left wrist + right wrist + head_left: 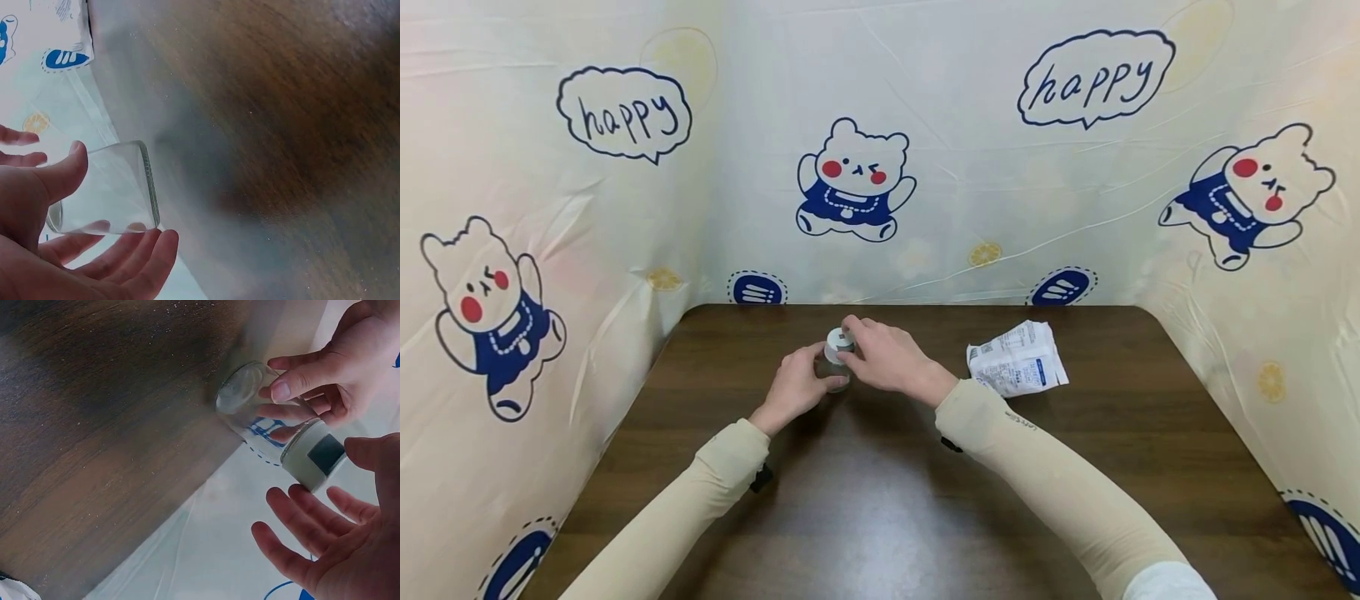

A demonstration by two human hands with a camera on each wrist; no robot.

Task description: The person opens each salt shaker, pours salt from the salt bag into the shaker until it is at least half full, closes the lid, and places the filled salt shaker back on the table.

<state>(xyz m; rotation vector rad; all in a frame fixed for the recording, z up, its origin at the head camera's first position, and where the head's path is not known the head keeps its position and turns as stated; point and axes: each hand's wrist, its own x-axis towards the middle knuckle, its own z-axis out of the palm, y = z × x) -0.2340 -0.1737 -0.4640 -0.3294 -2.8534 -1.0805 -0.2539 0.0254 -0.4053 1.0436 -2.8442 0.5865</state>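
Left hand, fingers clamped round a glass jar; right hand, fingers apart at its white lid, far side of bench.

The jar is smooth glass, its lid perhaps matt plastic.

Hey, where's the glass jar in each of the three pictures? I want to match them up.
Head: the glass jar is a little left of and below centre.
Left wrist: the glass jar is at lower left.
Right wrist: the glass jar is right of centre, slightly above the middle.
Shared landmark: the left hand holds it in every view.
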